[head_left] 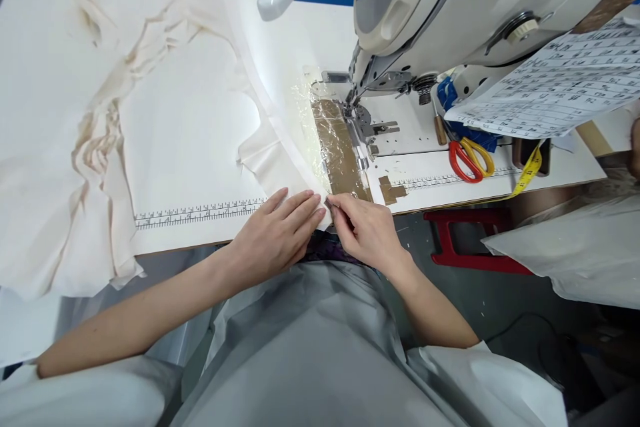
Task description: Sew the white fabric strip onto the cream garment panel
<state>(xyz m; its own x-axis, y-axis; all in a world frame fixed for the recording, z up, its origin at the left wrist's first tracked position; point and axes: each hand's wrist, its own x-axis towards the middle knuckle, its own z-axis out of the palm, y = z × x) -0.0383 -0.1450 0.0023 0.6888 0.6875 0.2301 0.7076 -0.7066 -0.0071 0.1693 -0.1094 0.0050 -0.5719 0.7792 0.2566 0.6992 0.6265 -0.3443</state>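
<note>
Cream fabric (165, 113) over a white counter (300, 33); white sewing machine (480, 7); scissors (470, 159) with red and yellow handles; yellow tape measure (529, 172); brown tape patch (340, 150); red stool frame (465, 240).

We hold our left hand (277, 233) flat, palm down, fingers straight and together, its fingertips almost touching our right hand (367, 230), whose thumb and forefinger pinch shut.
</note>
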